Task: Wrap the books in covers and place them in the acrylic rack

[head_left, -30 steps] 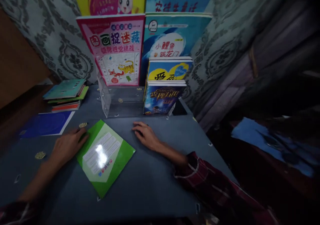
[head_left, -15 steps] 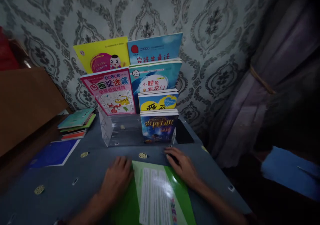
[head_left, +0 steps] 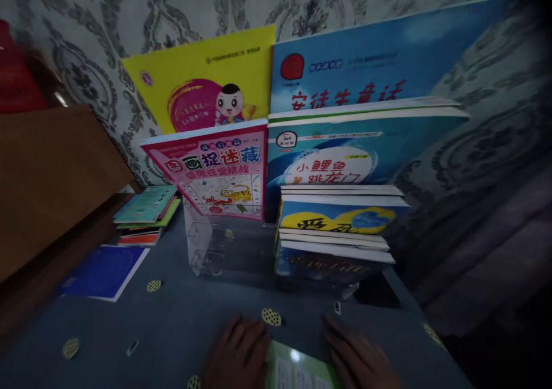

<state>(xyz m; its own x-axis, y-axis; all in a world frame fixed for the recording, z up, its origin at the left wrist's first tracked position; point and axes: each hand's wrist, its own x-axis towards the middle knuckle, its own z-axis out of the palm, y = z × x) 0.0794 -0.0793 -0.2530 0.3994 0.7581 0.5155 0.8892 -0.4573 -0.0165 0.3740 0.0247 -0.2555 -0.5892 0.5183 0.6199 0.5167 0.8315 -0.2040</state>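
Observation:
A green book lies on the table between my hands, its lower part cut off by the bottom of the view. At its left edge rests my left hand, fingers slightly bent and a little apart. My right hand lies along the right edge with its fingers stretched forward. Both hands are blurred and look flat rather than gripping. Beyond them stands a clear acrylic book rack. It carries a pink picture book, a yellow book, a blue book, a teal book and smaller books in front.
At the left a small stack of books sits behind a flat blue booklet. A brown cardboard box stands at the far left. A dark flat object lies right of the rack. Patterned wallpaper rises behind.
The view has moved closer to the rack and tipped up, so the books look larger and the hands and green book sit lower. My left hand still lies beside the green book.

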